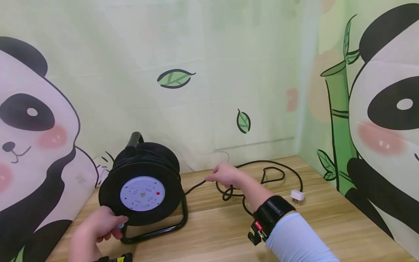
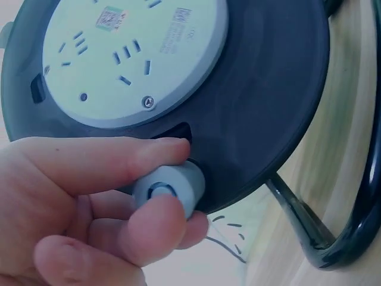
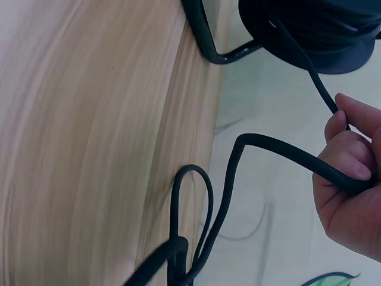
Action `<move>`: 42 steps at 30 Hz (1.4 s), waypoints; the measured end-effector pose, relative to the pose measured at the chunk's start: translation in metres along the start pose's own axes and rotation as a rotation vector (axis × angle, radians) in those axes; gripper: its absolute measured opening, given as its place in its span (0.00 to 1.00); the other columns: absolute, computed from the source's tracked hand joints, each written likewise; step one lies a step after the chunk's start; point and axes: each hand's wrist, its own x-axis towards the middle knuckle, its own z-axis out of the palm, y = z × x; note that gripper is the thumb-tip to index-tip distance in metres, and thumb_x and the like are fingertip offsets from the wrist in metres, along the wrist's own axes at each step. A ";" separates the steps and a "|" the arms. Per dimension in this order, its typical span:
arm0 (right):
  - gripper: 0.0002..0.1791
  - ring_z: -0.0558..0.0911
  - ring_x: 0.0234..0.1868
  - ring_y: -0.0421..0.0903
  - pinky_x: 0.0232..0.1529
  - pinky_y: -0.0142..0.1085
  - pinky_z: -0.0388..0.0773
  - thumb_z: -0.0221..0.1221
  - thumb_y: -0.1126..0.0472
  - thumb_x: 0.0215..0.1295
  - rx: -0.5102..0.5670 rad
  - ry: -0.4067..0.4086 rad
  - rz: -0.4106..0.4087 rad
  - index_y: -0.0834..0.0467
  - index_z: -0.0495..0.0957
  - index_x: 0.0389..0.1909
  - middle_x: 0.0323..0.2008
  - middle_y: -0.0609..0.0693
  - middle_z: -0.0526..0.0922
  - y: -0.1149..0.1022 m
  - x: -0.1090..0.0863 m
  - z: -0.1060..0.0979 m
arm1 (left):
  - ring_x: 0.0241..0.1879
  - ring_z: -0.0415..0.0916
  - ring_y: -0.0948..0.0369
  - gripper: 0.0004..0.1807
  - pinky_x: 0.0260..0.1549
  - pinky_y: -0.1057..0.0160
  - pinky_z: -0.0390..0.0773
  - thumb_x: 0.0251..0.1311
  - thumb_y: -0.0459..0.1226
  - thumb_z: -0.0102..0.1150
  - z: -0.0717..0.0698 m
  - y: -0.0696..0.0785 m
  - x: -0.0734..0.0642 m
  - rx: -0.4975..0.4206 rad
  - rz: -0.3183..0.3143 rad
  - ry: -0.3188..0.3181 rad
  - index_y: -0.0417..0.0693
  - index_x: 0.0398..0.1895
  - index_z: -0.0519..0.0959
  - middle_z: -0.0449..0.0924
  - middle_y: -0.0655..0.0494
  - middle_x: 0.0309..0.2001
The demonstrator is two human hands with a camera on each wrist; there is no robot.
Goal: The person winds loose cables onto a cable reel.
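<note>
A black cable reel (image 1: 108,193) with a pale round socket panel (image 1: 142,193) stands on a tubular frame at the left of the table. My left hand (image 1: 101,223) pinches the small grey-blue crank knob (image 2: 172,182) at the reel disc's lower edge, thumb and fingers around it. Right of the reel, my right hand (image 1: 227,174) grips the black cable (image 3: 324,98), which runs from the drum into the fingers. From that hand the cable's loose loops (image 1: 273,181) lie on the wood, ending in a white plug (image 1: 297,195).
The wooden table (image 1: 222,225) meets a fabric backdrop (image 1: 209,102) printed with pandas, leaves and bamboo. A carry handle (image 1: 133,140) rises from the top of the reel. The frame's lower bar (image 1: 157,234) sticks out in front of the drum.
</note>
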 end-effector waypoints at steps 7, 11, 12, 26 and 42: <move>0.21 0.56 0.08 0.38 0.11 0.31 0.57 0.61 0.49 0.64 0.024 -0.001 -0.006 0.54 0.70 0.15 0.10 0.41 0.53 -0.007 0.003 0.020 | 0.17 0.72 0.57 0.17 0.17 0.63 0.68 0.61 0.43 0.58 -0.011 -0.004 -0.005 -0.060 0.004 0.066 0.38 0.21 0.80 0.78 0.51 0.17; 0.25 0.57 0.09 0.40 0.12 0.32 0.58 0.62 0.49 0.62 0.016 -0.007 -0.010 0.52 0.62 0.12 0.10 0.42 0.55 -0.014 0.005 0.031 | 0.17 0.72 0.56 0.19 0.18 0.60 0.70 0.60 0.45 0.58 -0.019 -0.007 -0.007 -0.038 0.019 0.129 0.39 0.19 0.80 0.78 0.51 0.16; 0.25 0.58 0.09 0.40 0.13 0.32 0.58 0.62 0.49 0.62 0.021 -0.010 -0.013 0.53 0.63 0.12 0.10 0.42 0.56 -0.016 0.005 0.035 | 0.17 0.71 0.56 0.20 0.19 0.60 0.70 0.60 0.46 0.58 -0.021 -0.007 -0.007 -0.032 0.016 0.143 0.40 0.18 0.80 0.78 0.52 0.16; 0.15 0.68 0.09 0.42 0.15 0.36 0.77 0.53 0.60 0.71 0.319 -0.093 -0.036 0.59 0.65 0.23 0.10 0.46 0.59 -0.029 0.013 0.068 | 0.12 0.66 0.61 0.29 0.16 0.64 0.67 0.65 0.57 0.51 -0.028 -0.014 -0.010 -0.360 -0.014 0.096 0.46 0.15 0.72 0.70 0.57 0.13; 0.24 0.68 0.10 0.46 0.13 0.33 0.66 0.63 0.48 0.61 0.125 -0.066 -0.038 0.54 0.64 0.13 0.09 0.45 0.62 -0.020 0.004 0.056 | 0.17 0.69 0.60 0.27 0.20 0.63 0.73 0.66 0.53 0.52 -0.030 0.002 -0.013 -0.315 0.024 0.178 0.44 0.15 0.74 0.71 0.56 0.14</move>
